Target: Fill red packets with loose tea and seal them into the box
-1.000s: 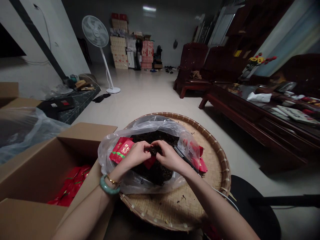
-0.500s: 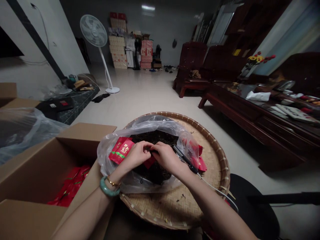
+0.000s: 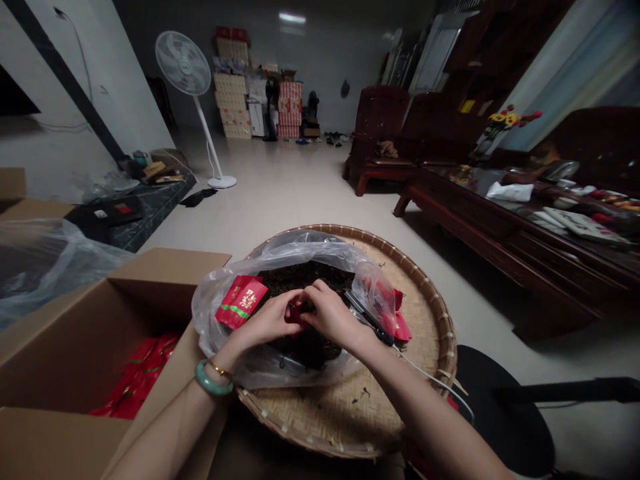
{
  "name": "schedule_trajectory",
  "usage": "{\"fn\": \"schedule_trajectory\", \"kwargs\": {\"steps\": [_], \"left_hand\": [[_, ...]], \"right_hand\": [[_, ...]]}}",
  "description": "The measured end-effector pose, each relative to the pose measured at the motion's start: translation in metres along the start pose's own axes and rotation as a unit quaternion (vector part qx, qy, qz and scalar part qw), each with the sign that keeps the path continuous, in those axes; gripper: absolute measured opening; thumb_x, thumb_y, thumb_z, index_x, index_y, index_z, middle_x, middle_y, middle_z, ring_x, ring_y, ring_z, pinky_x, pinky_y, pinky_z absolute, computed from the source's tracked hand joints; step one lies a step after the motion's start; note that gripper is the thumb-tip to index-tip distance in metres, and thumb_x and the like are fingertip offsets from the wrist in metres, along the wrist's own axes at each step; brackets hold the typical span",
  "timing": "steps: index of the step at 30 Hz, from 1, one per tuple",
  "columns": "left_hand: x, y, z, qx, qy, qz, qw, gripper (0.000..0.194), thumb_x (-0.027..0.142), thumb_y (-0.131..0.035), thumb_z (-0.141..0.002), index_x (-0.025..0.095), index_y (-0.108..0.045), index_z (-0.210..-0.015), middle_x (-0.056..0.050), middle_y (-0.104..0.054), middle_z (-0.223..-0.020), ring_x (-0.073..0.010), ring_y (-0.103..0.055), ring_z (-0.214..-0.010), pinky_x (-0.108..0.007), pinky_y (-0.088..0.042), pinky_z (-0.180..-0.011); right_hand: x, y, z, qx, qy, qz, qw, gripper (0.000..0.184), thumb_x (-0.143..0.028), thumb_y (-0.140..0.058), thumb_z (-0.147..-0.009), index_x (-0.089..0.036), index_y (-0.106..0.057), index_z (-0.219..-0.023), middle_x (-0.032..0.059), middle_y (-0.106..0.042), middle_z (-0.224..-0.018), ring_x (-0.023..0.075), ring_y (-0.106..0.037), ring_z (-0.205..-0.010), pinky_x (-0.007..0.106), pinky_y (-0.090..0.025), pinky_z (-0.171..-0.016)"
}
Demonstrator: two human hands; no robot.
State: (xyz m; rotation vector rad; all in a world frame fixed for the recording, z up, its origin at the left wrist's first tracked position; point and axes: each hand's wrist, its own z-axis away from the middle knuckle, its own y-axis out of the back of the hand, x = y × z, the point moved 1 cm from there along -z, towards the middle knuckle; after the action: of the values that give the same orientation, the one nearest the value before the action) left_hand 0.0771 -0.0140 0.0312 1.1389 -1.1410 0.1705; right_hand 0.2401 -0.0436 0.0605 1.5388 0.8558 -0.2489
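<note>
My left hand, with a green bangle at its wrist, and my right hand meet over an open clear plastic bag. Both have their fingers curled round a small red packet, mostly covered by them. Dark loose leaves, like tea, fill the bag below. Red packets with gold writing and a green band lie on the bag's left side. Close to my right wrist rests a slim black device with a white cord. The bag sits on a round woven bamboo tray.
An open cardboard box on the left holds several red packets. More red pieces lie at the tray's right. A black round base stands beside the tray. Farther off are a white fan and a dark wooden table.
My fingers have shifted on the red packet, and more red now shows between them. My left hand has moved slightly down. The view has swung a little to the right.
</note>
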Motion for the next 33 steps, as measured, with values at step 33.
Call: {"fn": "schedule_trajectory", "kwargs": {"steps": [33], "left_hand": [[-0.016, -0.002, 0.003, 0.007, -0.041, -0.001, 0.999, 0.016, 0.032, -0.071, -0.071, 0.018, -0.068, -0.077, 0.001, -0.056, -0.074, -0.0168, -0.051, -0.078, -0.027, -0.04, -0.072]], "right_hand": [[-0.006, 0.0, 0.018, 0.006, 0.129, 0.015, 0.991, 0.018, -0.018, -0.049, -0.091, -0.02, -0.066, -0.096, 0.0044, -0.067, -0.083, 0.0145, -0.06, -0.079, 0.024, -0.046, -0.07]]}}
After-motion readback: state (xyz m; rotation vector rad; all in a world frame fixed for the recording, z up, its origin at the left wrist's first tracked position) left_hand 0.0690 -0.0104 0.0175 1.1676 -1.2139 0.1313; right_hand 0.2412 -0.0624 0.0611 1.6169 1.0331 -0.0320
